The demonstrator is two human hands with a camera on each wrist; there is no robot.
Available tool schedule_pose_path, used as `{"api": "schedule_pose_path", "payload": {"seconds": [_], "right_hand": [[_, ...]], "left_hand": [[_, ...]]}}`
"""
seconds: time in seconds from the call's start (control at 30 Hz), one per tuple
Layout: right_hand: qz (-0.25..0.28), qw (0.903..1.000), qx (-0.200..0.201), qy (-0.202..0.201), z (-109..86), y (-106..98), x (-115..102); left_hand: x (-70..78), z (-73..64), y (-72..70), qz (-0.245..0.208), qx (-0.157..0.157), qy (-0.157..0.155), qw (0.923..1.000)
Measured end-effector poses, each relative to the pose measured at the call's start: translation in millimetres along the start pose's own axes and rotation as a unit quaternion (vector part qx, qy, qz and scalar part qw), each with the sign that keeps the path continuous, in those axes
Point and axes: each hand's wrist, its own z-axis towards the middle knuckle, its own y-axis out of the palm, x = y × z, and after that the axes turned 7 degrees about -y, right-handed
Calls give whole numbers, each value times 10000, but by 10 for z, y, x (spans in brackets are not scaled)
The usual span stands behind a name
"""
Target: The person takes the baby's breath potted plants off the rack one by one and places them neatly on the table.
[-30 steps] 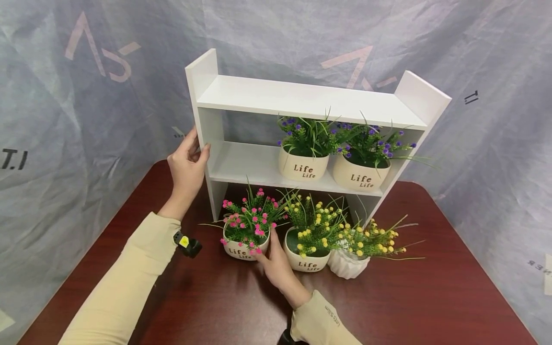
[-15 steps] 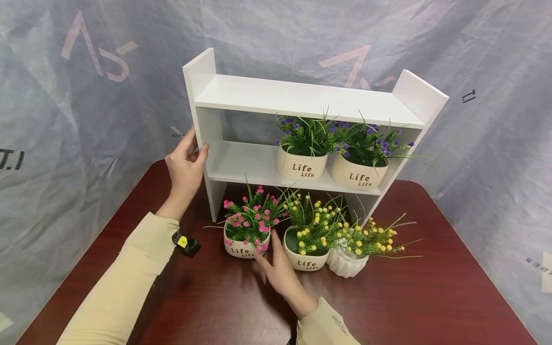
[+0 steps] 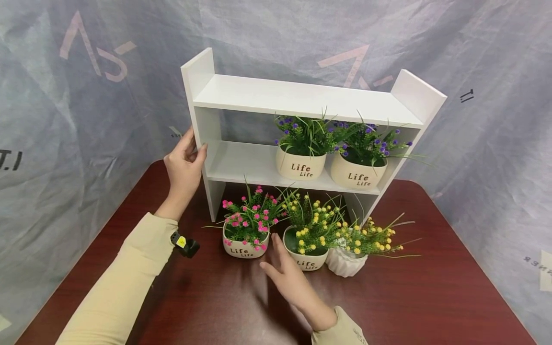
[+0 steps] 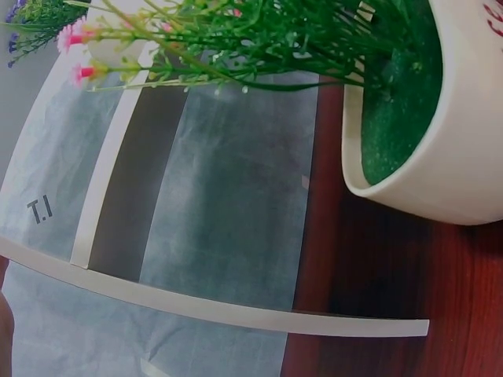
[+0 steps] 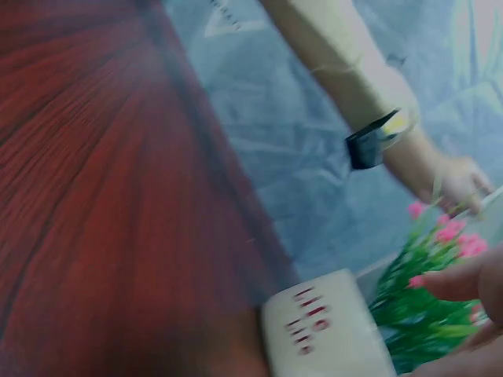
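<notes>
At its left side panel, a white two-tier shelf [image 3: 293, 94] is held by my left hand [image 3: 183, 165], thumb on the front edge and fingers behind. My right hand [image 3: 293, 286] is just in front of the gap between two flowerpots, fingers extended and holding nothing. On its left stands the cream pot with pink flowers [image 3: 245, 248], also large in the left wrist view; a small space separates it from my thumb. Behind my fingers is the cream pot with yellow flowers [image 3: 311, 261]. Both stand upright on the table before the shelf.
Two cream pots with purple flowers, one left [image 3: 300, 165] and one right [image 3: 359, 173], sit on the middle board. A white ribbed pot [image 3: 346, 265] with yellow flowers stands right of the front row. The dark red table [image 3: 414, 297] meets grey fabric [image 3: 267, 33] behind.
My right hand has come away from the pink-flowered pot, moving right and toward me. That pot shifted slightly back and straightened. My left hand has kept its grip on the shelf.
</notes>
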Motion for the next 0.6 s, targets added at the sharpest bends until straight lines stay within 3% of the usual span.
{"api": "schedule_pose_path", "payload": {"seconds": [0.2,0.33,0.47,0.6], "right_hand": [[-331,9951,-876,-316,-135,-230,-258],[-234,9888,-1295,-707,-204,-410,-406],[-37,9846,-1252,-1223,-268,-611,-542],[-114,9867,-712,-1460,-313,-816,-672]], "left_hand": [[-1,-10,-4,64,33,-30,10000],[4,-12,-3,48,12,-6,10000],[12,-8,0,31,-1,10,10000],[11,-12,-7,43,6,-24,10000]]}}
